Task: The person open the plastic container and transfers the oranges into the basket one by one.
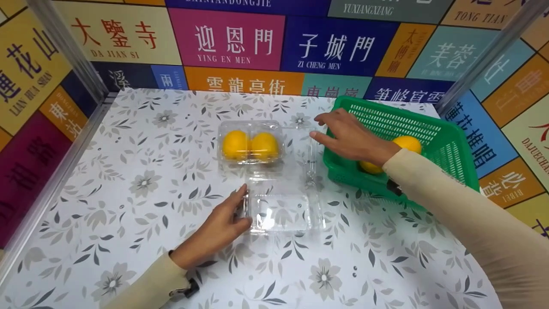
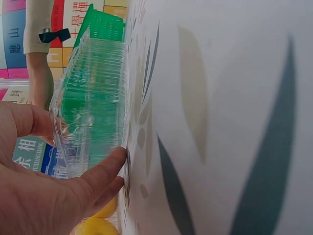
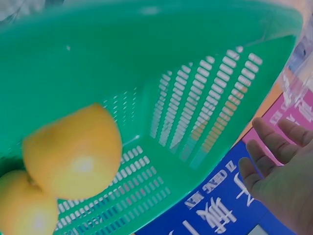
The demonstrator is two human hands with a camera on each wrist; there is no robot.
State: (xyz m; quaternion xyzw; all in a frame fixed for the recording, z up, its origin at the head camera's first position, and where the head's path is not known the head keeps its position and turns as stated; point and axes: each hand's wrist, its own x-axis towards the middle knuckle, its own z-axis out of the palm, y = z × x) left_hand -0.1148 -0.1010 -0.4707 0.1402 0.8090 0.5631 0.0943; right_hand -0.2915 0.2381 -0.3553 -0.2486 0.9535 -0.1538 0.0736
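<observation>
My left hand [image 1: 216, 229] rests at the left side of an open clear plastic clamshell box [image 1: 281, 212] on the table. In the left wrist view, its thumb and fingers lie along the ridged clear wall [image 2: 95, 98]. My right hand [image 1: 354, 136] hangs over the left rim of a green basket [image 1: 465, 159], fingers spread and holding nothing. Two round yellow-orange fruits, one larger in view [image 3: 73, 152], lie inside the basket, partly hidden by the right wrist in the head view. Another clear box [image 1: 251, 125] holds two yellow fruits [image 1: 236, 145] behind the open one.
A white table [image 1: 141, 240] with a grey leaf and flower print lies under everything. Panels with printed characters [image 1: 231, 38] stand along the back and both sides. The basket stands at the back right, close beside the boxes.
</observation>
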